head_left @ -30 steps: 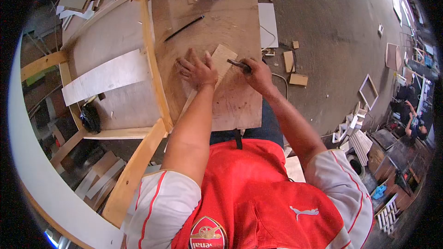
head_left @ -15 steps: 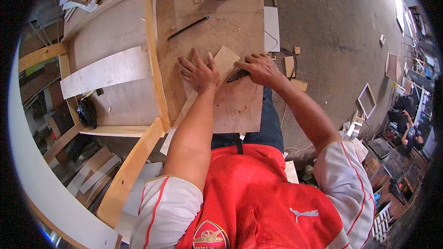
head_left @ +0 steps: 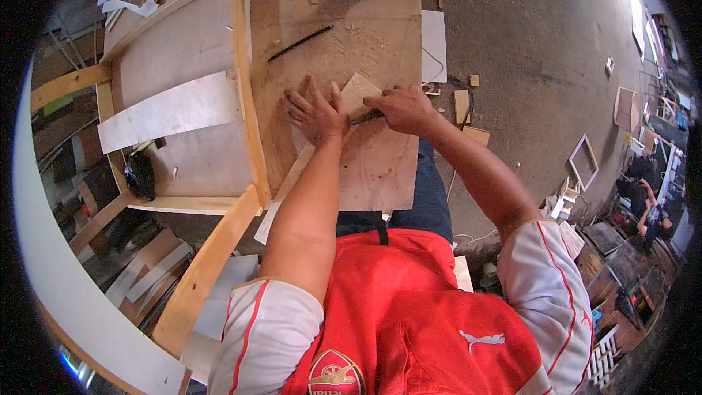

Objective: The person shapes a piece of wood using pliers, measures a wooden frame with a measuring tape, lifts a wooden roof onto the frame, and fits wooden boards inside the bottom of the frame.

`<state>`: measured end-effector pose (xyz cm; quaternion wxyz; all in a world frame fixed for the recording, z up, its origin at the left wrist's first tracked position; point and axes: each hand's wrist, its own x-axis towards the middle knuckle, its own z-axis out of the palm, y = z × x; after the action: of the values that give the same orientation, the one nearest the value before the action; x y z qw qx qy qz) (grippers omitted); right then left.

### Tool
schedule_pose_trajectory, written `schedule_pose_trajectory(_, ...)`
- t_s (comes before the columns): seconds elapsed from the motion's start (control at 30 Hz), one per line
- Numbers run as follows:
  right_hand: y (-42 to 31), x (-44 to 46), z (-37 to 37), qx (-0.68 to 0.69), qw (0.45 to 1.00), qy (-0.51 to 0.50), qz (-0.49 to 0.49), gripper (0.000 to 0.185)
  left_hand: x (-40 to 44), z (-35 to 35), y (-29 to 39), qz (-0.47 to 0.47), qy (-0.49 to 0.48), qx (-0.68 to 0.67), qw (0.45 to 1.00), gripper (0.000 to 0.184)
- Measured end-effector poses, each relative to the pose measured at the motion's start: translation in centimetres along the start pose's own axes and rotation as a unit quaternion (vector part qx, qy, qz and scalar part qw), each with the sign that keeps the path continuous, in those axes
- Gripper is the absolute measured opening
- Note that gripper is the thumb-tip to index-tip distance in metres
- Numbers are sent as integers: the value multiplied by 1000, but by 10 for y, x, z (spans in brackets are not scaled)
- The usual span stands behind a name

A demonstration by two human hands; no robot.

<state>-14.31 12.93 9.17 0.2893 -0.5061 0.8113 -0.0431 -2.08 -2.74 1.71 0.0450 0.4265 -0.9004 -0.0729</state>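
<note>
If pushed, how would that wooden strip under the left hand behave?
The wooden strip would probably stay stiff, since its edges look straight. Being flat, it should slide rather than roll, though the left hand on it may resist.

Bears on the front of the red shirt [head_left: 439, 314] a pale leaping-cat mark [head_left: 479, 339], recognisable as Puma's. Shows on the same shirt, upside down, a shield-shaped crest [head_left: 335, 370] with a cannon [head_left: 333, 375], of the Arsenal kind. Carries beside that cannon some lettering [head_left: 333, 393], cut by the picture's lower edge and too partial to read in full. Includes a small red emblem [head_left: 586, 318] on the right sleeve [head_left: 545, 278], too tiny to make out.
</note>
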Motion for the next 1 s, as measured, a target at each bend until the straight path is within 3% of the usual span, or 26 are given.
schedule_pose_trajectory(0.1, 7, -1, -1, -57, 997, -31, -35, 31, 1, -2, 1, -9, -10, 6, 1000, 67)
schedule_pose_trajectory(0.2, 28, -24, -5, -74, 997, 14, 29, 31, 0, -6, 2, -11, -20, -3, 1000, 68)
schedule_pose_trajectory(0.33, 47, -46, 11, 107, 984, 21, 141, 21, -1, -6, 2, -12, -28, -9, 1000, 68)
schedule_pose_trajectory(0.4, 38, -59, 31, 217, 951, -2, 220, 23, 0, -5, 2, -5, -20, -11, 1000, 69)
schedule_pose_trajectory(0.5, 11, -74, 63, 529, 811, -25, 250, 31, 1, -4, 2, 2, -7, -9, 1000, 69)
schedule_pose_trajectory(0.6, -17, -70, 79, 563, 772, -20, 294, 31, 1, -5, 2, -1, -10, -13, 1000, 69)
schedule_pose_trajectory(0.7, -25, -63, 70, 455, 855, 1, 249, 31, 2, -6, 2, -3, -14, -17, 1000, 69)
schedule_pose_trajectory(0.8, -32, -57, 59, 445, 857, 42, 255, 31, 2, -6, 3, -12, -23, -13, 1000, 69)
schedule_pose_trajectory(1.0, -34, -52, 44, 473, 835, 14, 281, 32, 3, -4, 4, -13, -21, -4, 1000, 68)
